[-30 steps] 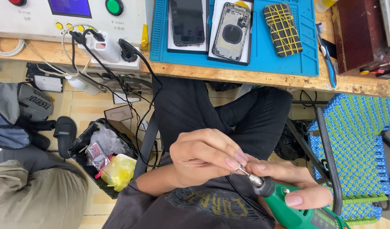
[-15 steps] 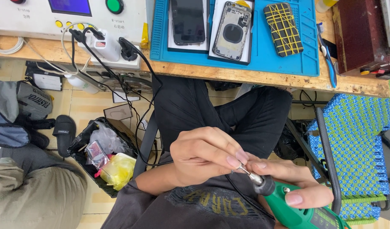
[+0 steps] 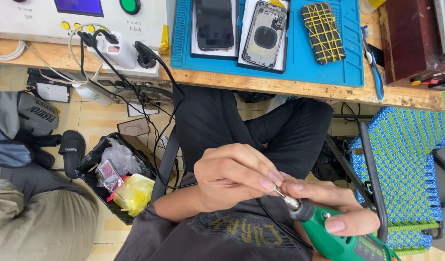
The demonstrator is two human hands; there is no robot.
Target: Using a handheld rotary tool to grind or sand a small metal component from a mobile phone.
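Nearest the camera, low in the lap, the right hand (image 3: 341,208) is wrapped around a green rotary tool (image 3: 336,237), thumb laid along the top of its body, seemingly to hold it steady with its dark collar and metal tip (image 3: 286,199) pointing up and to the left. The left hand (image 3: 234,176) comes in from the left with its fingers (image 3: 273,180) curled and narrowed to a pinch on that tip, touching it right where the thin bit leaves the chuck; what exactly is pinched there is too small to tell, perhaps the bit itself. So the tool lies between the two hands, its body in the right and its tip under the left, above crossed legs in black trousers (image 3: 261,130). To the left on the tiled floor sit a black bag of scraps (image 3: 116,169) and a sandal (image 3: 71,150). Farther off, the wooden bench (image 3: 280,89) carries a blue work mat (image 3: 348,58), laid there probably to keep parts from sliding, with a dark phone (image 3: 214,24), an opened phone back housing (image 3: 265,33) and a black case with yellow crossing lines (image 3: 322,32) in a row. Far left stands a white control box (image 3: 38,19) with cables plugged below it.
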